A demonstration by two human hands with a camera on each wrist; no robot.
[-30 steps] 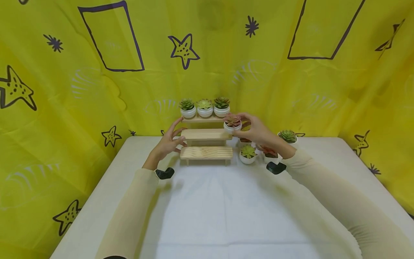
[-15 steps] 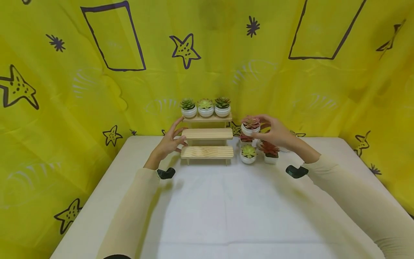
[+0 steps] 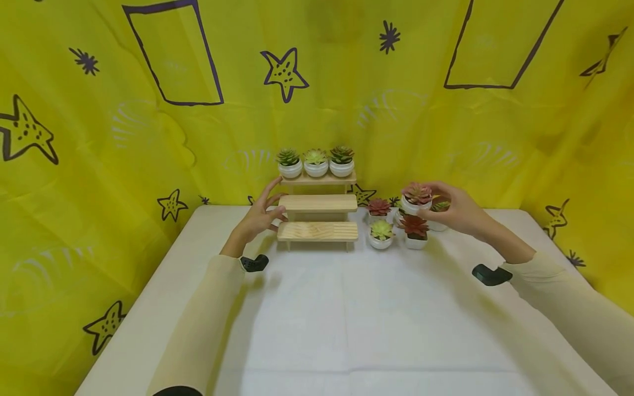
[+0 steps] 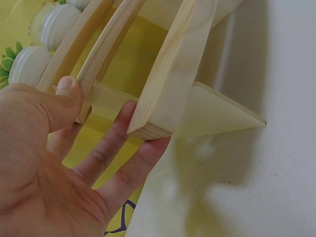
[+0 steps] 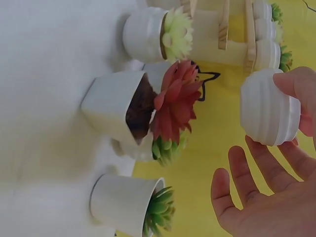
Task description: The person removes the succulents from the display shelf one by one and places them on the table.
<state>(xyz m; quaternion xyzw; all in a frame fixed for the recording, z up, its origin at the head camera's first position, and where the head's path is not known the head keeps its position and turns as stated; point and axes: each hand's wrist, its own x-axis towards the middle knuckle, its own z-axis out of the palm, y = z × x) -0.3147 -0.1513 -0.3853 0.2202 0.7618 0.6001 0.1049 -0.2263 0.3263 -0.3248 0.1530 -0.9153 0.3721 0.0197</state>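
Note:
A three-step wooden stand (image 3: 317, 203) stands near the back of the table, with several white-potted green succulents (image 3: 316, 163) lined up on its top step. My left hand (image 3: 257, 220) holds the stand's left end; in the left wrist view the thumb lies on one step (image 4: 91, 61) while fingertips touch the lowest one. To the right, my right hand (image 3: 458, 209) pinches a round white pot with a pink succulent (image 3: 417, 199) between thumb and fingers, raised above other pots. Only the pot's ribbed white side (image 5: 269, 106) shows in the right wrist view.
Right of the stand are a yellow-green succulent (image 3: 381, 235), a red succulent in a square pot (image 3: 414, 234) and another red one (image 3: 378, 209). A green succulent (image 5: 159, 207) in a white pot sits farther right. A yellow curtain (image 3: 317, 121) hangs behind the white table (image 3: 307, 319).
My right hand has carried the pink succulent rightward, from beside the stand's middle step to over the grouped pots. The left hand has stayed at the stand.

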